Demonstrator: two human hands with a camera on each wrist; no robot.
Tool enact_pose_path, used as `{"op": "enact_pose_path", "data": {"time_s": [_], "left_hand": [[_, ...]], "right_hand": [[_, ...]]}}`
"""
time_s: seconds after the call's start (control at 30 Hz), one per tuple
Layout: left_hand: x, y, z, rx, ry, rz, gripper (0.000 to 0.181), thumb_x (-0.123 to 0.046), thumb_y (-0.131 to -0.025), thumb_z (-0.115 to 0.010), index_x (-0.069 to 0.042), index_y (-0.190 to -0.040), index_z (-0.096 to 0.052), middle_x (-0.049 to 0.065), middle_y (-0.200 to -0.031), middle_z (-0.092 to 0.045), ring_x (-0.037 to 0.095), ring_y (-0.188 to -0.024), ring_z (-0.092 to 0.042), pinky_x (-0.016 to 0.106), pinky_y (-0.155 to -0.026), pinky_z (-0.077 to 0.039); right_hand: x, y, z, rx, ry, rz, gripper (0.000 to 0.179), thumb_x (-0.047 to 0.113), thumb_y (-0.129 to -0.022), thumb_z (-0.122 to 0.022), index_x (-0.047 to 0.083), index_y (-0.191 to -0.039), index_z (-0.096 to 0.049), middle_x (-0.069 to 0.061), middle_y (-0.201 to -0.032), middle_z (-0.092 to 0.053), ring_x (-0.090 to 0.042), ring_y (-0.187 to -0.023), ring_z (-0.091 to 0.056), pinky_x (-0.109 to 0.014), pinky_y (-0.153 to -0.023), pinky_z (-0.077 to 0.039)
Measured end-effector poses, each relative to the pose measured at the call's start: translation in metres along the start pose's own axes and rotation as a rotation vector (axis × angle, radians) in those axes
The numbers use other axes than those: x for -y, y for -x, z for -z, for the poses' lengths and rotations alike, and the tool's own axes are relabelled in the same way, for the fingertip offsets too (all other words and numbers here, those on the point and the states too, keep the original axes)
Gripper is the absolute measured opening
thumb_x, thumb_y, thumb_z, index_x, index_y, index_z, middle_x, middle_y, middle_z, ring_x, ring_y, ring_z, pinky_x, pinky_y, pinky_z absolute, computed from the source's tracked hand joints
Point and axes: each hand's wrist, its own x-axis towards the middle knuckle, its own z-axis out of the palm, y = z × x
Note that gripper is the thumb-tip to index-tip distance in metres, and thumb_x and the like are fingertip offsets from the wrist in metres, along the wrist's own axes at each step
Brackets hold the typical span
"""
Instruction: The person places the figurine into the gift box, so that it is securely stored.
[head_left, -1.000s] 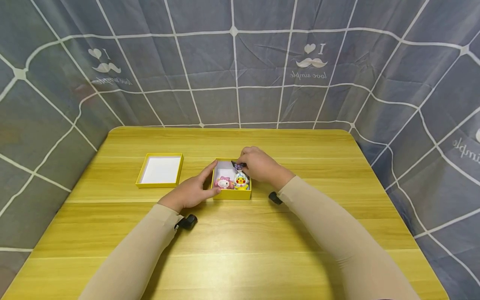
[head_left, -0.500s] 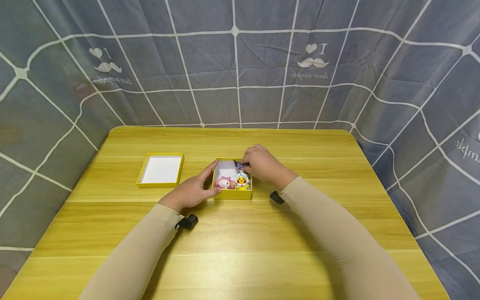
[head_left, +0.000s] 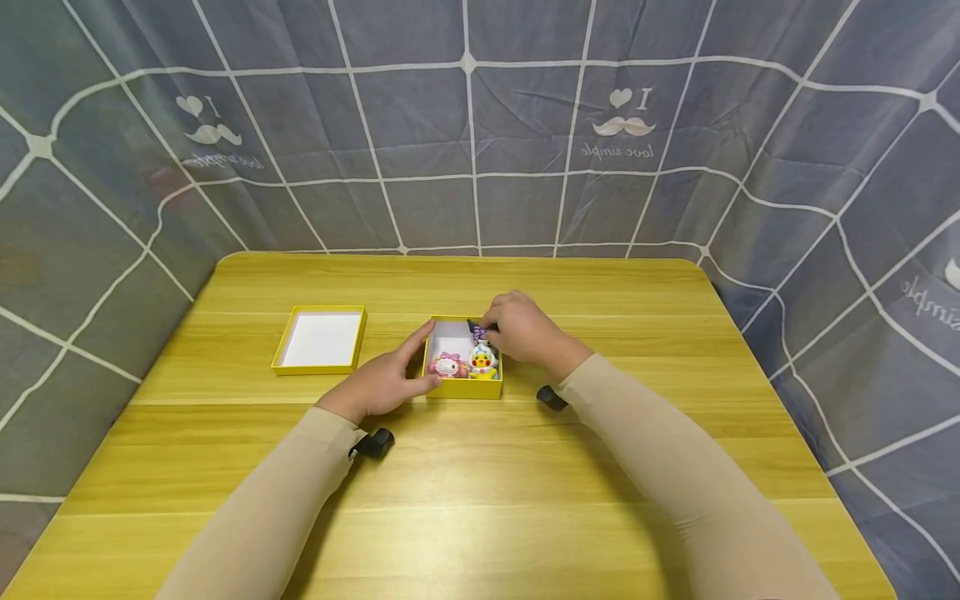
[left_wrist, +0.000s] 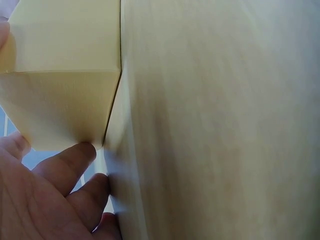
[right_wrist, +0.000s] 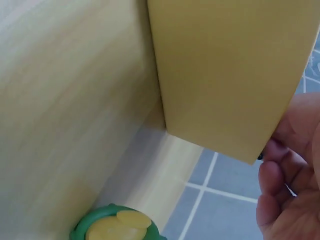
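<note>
While the left hand (head_left: 386, 382) spreads wide against the left side of the yellow box (head_left: 463, 389), the right hand (head_left: 519, 327) pinches the purple-and-black figure (head_left: 480, 332) in the far right corner; I'd guess it's light, stiff, slightly slippery, best held round its middle.

1. Spreading out beneath the grip and on every side, here's the wood-grain table (head_left: 465, 483), a glossy glare nearer than the grip!
2. Up beyond it hangs the grey-blue curtain (head_left: 525, 112), white lines criss-crossing, round both flanks too.
3. High left of the grip, a white moustache print (head_left: 213, 135); high right, its twin (head_left: 624, 126) (the lettering runs backwards, folks!).
4. Far right, cropped lettering (head_left: 932, 302).
</note>
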Motion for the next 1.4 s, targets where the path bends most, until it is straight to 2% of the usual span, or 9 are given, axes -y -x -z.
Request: {"op": "enact_pose_path", "data": {"time_s": [0.23, 0.4, 0.57, 0.8, 1.0, 1.23, 1.4], "left_hand": [[0.0, 0.001, 0.0, 0.0, 0.005, 0.003, 0.095, -0.063, -0.099, -0.06, -0.039, -0.17, -0.001, 0.032, -0.157, -0.047, 0.051, -0.14, -0.053, 0.065, -0.116, -0.042], [0.0, 0.0, 0.0, -0.002, 0.01, 0.001, 0.095, -0.062, -0.099, -0.061, -0.039, -0.17, -0.002, 0.031, -0.156, -0.049, 0.05, -0.14, -0.054, 0.064, -0.116, -0.042], [0.0, 0.001, 0.001, 0.002, 0.012, 0.0, 0.095, -0.063, -0.099, -0.061, -0.04, -0.17, -0.001, 0.03, -0.159, -0.047, 0.05, -0.139, -0.054, 0.065, -0.115, -0.043], [0.0, 0.0, 0.001, 0.004, 0.004, 0.004, 0.096, -0.063, -0.099, -0.061, -0.038, -0.17, -0.002, 0.031, -0.159, -0.046, 0.051, -0.141, -0.053, 0.064, -0.117, -0.041], [0.0, 0.0, 0.001, 0.002, 0.002, 0.011, 0.096, -0.064, -0.099, -0.06, -0.039, -0.17, -0.002, 0.032, -0.158, -0.047, 0.051, -0.14, -0.053, 0.065, -0.116, -0.042], [0.0, 0.0, 0.0, 0.002, -0.005, 0.008, 0.096, -0.067, -0.099, -0.059, -0.04, -0.17, -0.001, 0.031, -0.158, -0.046, 0.051, -0.139, -0.054, 0.065, -0.115, -0.043], [0.001, 0.0, 0.0, 0.0, 0.0, 0.003, 0.096, -0.066, -0.099, -0.06, -0.04, -0.17, -0.001, 0.031, -0.158, -0.046, 0.05, -0.14, -0.054, 0.065, -0.115, -0.043]], "right_hand": [[-0.004, -0.002, -0.003, 0.019, -0.034, -0.003, 0.023, 0.018, -0.103, -0.07, 0.006, -0.119, -0.08, -0.007, -0.117, -0.076, -0.025, -0.115, -0.067, -0.042, -0.116, -0.045], [0.0, -0.003, 0.001, 0.041, 0.034, 0.018, 0.024, 0.019, -0.103, -0.07, 0.006, -0.121, -0.08, -0.007, -0.115, -0.077, -0.024, -0.112, -0.068, -0.042, -0.117, -0.044], [0.007, -0.005, 0.003, 0.067, 0.089, -0.003, 0.022, 0.01, -0.102, -0.066, 0.005, -0.117, -0.081, -0.008, -0.114, -0.077, -0.025, -0.113, -0.067, -0.042, -0.118, -0.043], [0.008, -0.006, 0.001, 0.05, -0.031, -0.093, 0.02, 0.015, -0.101, -0.068, 0.006, -0.113, -0.082, -0.008, -0.118, -0.076, -0.027, -0.115, -0.067, -0.041, -0.11, -0.051], [0.003, -0.006, 0.0, 0.057, -0.006, -0.041, 0.021, 0.02, -0.102, -0.071, 0.01, -0.117, -0.082, -0.005, -0.116, -0.077, -0.025, -0.115, -0.065, -0.044, -0.115, -0.044], [-0.004, -0.001, -0.001, 0.063, -0.005, -0.078, 0.027, 0.026, -0.101, -0.072, 0.02, -0.126, -0.079, 0.002, -0.112, -0.069, -0.024, -0.107, -0.052, -0.044, -0.095, -0.034], [-0.002, 0.0, 0.0, 0.065, 0.002, -0.08, 0.027, 0.027, -0.102, -0.071, 0.021, -0.126, -0.079, 0.004, -0.119, -0.071, -0.025, -0.114, -0.054, -0.046, -0.095, -0.033]]}}
